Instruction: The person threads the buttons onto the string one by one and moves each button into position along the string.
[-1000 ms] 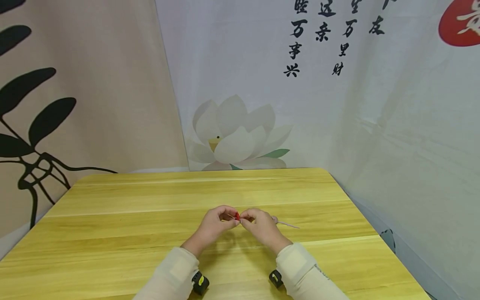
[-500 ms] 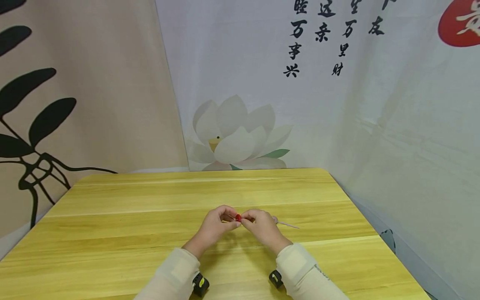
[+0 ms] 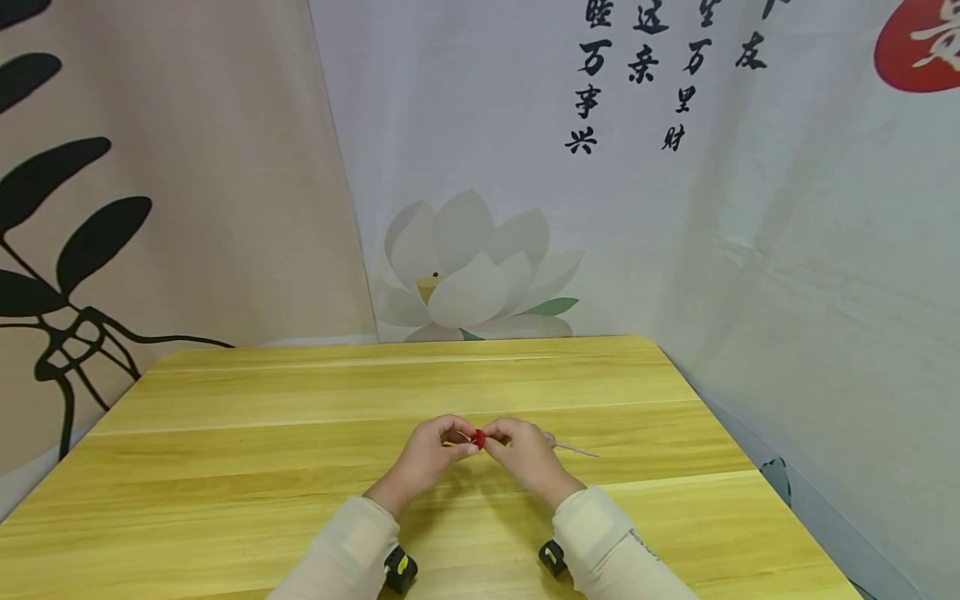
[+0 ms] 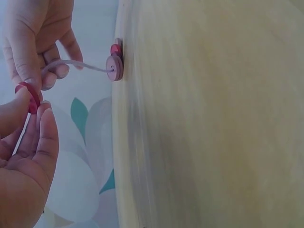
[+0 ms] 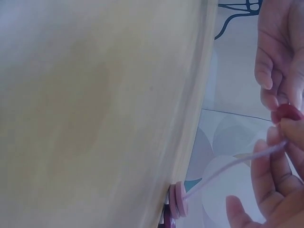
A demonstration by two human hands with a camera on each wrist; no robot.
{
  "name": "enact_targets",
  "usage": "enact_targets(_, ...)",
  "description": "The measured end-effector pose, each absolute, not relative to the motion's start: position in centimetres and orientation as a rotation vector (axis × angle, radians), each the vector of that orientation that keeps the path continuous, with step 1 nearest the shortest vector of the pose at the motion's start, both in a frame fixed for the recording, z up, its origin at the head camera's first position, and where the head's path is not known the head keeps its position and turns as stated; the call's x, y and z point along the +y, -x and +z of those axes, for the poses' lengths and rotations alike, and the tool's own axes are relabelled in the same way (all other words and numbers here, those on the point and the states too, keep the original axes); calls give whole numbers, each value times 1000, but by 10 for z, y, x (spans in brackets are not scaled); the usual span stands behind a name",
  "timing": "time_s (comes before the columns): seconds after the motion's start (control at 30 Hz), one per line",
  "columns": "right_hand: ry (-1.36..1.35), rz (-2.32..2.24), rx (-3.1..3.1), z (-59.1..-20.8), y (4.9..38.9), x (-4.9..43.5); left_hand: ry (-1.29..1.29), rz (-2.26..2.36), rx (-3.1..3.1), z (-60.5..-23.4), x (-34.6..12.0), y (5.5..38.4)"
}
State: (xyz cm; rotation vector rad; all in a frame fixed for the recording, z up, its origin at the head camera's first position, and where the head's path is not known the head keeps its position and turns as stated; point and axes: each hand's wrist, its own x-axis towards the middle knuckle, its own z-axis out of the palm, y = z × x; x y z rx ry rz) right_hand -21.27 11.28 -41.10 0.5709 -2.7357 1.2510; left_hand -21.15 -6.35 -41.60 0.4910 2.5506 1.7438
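Note:
A red button point(image 3: 478, 438) is held between the two hands, above the table. My left hand point(image 3: 427, 454) grips this button point(image 4: 28, 97) between thumb and fingers. Against its other side, my right hand point(image 3: 528, 454) pinches a pale pink string point(image 5: 228, 167) with thumb and forefinger. Whether the string passes through a hole is hidden by the fingertips. From the right hand the string runs to a stack of pink buttons point(image 4: 114, 68) on the table, with a red button point(image 4: 116, 49) behind it. The pink stack point(image 3: 550, 439) is partly covered by my right hand in the head view.
The wooden table point(image 3: 262, 467) spreads around both hands. A string tail point(image 3: 577, 451) lies on it to the right of the pink buttons. Behind the table hangs a printed cloth point(image 3: 480, 167) with a lotus and writing. Small black devices point(image 3: 401, 569) sit under the wrists.
The red button has turned between the fingers, from nearly edge-on to showing more of its face. Both hands stay almost in place, and the pink buttons have not moved.

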Motion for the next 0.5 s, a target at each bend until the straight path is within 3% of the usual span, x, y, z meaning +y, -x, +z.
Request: enact_targets(0.5, -564, 1266, -2728, -410, 211, 111, -445, 1796, 2545, -414, -63, 211)
